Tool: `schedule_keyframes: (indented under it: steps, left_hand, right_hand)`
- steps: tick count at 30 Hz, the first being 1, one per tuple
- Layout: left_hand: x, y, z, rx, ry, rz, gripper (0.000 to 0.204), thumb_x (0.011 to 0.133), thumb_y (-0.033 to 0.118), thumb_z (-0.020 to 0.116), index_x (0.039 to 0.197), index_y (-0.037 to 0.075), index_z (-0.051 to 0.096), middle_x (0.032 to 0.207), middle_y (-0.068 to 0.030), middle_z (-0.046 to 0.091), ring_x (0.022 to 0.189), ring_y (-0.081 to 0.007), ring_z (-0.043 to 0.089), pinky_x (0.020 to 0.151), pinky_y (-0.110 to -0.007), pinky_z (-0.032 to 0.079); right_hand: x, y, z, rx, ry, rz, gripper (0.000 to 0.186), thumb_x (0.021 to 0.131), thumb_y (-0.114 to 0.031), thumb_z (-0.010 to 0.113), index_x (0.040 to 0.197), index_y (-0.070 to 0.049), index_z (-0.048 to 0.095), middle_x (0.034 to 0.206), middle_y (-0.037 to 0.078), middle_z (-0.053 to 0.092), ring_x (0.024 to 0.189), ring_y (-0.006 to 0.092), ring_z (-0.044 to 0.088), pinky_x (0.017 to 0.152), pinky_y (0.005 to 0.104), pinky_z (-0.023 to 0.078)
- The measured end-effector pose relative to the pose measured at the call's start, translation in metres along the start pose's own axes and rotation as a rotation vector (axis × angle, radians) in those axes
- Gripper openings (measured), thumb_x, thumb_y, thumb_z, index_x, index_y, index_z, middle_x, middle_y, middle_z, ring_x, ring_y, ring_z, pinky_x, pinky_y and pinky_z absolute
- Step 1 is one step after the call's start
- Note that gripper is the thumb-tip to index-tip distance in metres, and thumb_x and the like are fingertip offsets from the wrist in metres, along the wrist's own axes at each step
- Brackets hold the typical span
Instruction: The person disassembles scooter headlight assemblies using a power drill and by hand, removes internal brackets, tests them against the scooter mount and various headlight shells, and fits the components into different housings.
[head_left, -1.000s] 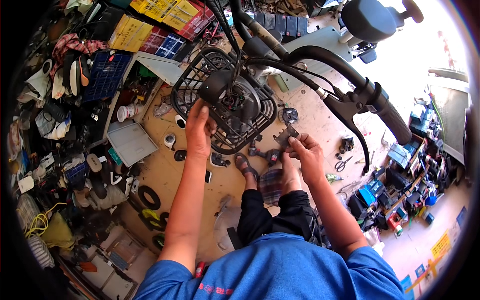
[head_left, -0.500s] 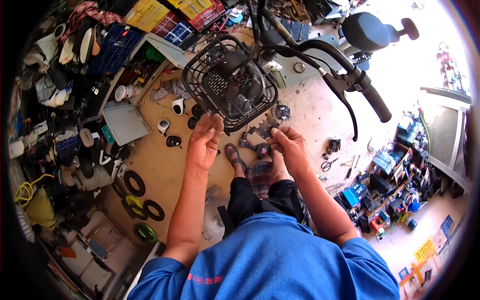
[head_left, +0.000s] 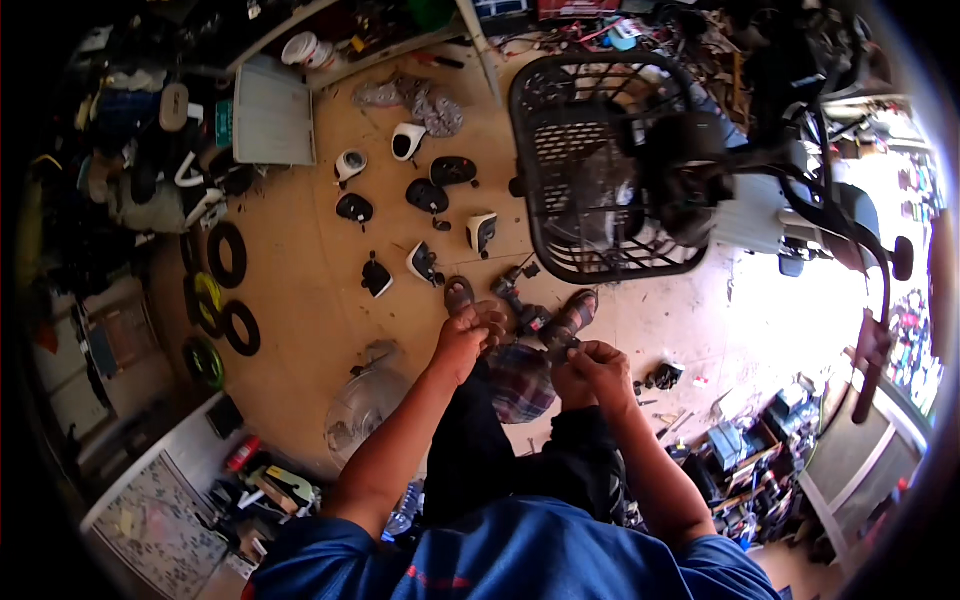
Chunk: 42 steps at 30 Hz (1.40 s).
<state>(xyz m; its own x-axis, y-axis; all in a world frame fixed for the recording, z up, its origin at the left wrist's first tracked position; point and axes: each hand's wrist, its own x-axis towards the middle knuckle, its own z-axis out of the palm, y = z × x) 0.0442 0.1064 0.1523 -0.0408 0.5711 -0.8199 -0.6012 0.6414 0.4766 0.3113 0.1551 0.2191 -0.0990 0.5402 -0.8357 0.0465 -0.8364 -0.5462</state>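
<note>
My left hand (head_left: 468,340) is in front of my left knee, fingers curled and thumb against them; whatever it may hold is too small to make out. To its right, my right hand (head_left: 598,372) pinches a dark flat piece (head_left: 563,350) between thumb and fingers, over my right foot; its outline hardly shows now. Below the hands, a cordless drill (head_left: 518,308) lies on the floor between my sandalled feet. A plaid cloth (head_left: 520,385) hangs or lies between my legs. Ahead to the right is a black bicycle basket (head_left: 600,272) with loose parts inside.
Several black and white mirror-like housings (head_left: 428,195) lie on the floor ahead. Small tyres (head_left: 228,255) are at the left, near a clear round fan-like part (head_left: 365,410). A grey tray (head_left: 273,115) stands far left. Tools and boxes (head_left: 745,440) crowd the right; handlebars (head_left: 875,370) reach in there.
My view has turned to the right and down, so the basket now sits further right. Both hands are lower, nearer my knees. The dark notched piece by my right hand shows far less now.
</note>
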Motion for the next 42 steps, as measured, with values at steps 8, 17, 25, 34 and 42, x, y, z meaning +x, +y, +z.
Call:
schedule_keyframes:
  steps: [8, 17, 25, 34, 42]
  left_hand:
    - [0.270, -0.090, -0.147, 0.336, 0.331, 0.029, 0.031, 0.089, 0.005, 0.056, 0.117, 0.002, 0.067, 0.101, -0.0135, 0.076, 0.065, -0.0214, 0.062, 0.058, -0.036, 0.049]
    - [0.440, -0.137, -0.168, 1.273, 0.498, 0.085, 0.103, 0.065, 0.072, 0.085, 0.129, -0.002, 0.054, 0.115, -0.0177, 0.076, 0.104, -0.0343, 0.075, 0.085, -0.044, 0.060]
    - [0.469, -0.164, -0.218, 0.479, 0.301, 0.204, 0.059, 0.065, 0.059, 0.093, 0.080, 0.007, 0.072, 0.075, -0.0077, 0.072, 0.060, -0.0188, 0.066, 0.055, -0.035, 0.051]
    - [0.355, -0.125, -0.168, 0.104, -0.341, 0.312, 0.049, 0.079, 0.058, 0.088, 0.086, 0.015, 0.065, 0.064, 0.0037, 0.058, 0.041, -0.0064, 0.040, 0.041, -0.024, 0.024]
    - [0.273, -0.129, -0.119, -0.130, -0.487, 0.501, 0.056, 0.081, 0.067, 0.083, 0.101, 0.017, 0.067, 0.075, 0.0037, 0.064, 0.049, -0.0042, 0.046, 0.044, -0.020, 0.032]
  right_hand:
    - [0.181, 0.083, 0.002, -0.910, -0.121, -0.806, 0.012, 0.092, -0.013, 0.078, 0.095, -0.002, 0.075, 0.081, 0.005, 0.073, 0.070, 0.0141, 0.068, 0.065, 0.0288, 0.055]
    - [0.324, 0.162, -0.016, -0.277, 0.076, -0.221, 0.013, 0.094, -0.011, 0.079, 0.096, 0.000, 0.074, 0.081, 0.004, 0.073, 0.071, 0.0101, 0.067, 0.065, 0.0248, 0.053]
    - [0.248, 0.182, 0.080, -0.252, -0.023, -0.653, 0.013, 0.092, -0.008, 0.081, 0.097, 0.001, 0.074, 0.083, 0.002, 0.074, 0.075, 0.0068, 0.065, 0.070, 0.0216, 0.052]
    - [0.211, 0.184, 0.036, 0.033, 0.095, -0.714, 0.020, 0.097, -0.017, 0.077, 0.107, 0.000, 0.071, 0.093, 0.006, 0.074, 0.079, 0.0136, 0.072, 0.072, 0.0241, 0.057]
    - [0.229, 0.195, 0.048, 0.257, -0.184, -0.633, 0.022, 0.096, -0.021, 0.079, 0.107, -0.005, 0.070, 0.096, 0.002, 0.073, 0.084, 0.0119, 0.072, 0.073, 0.0228, 0.057]
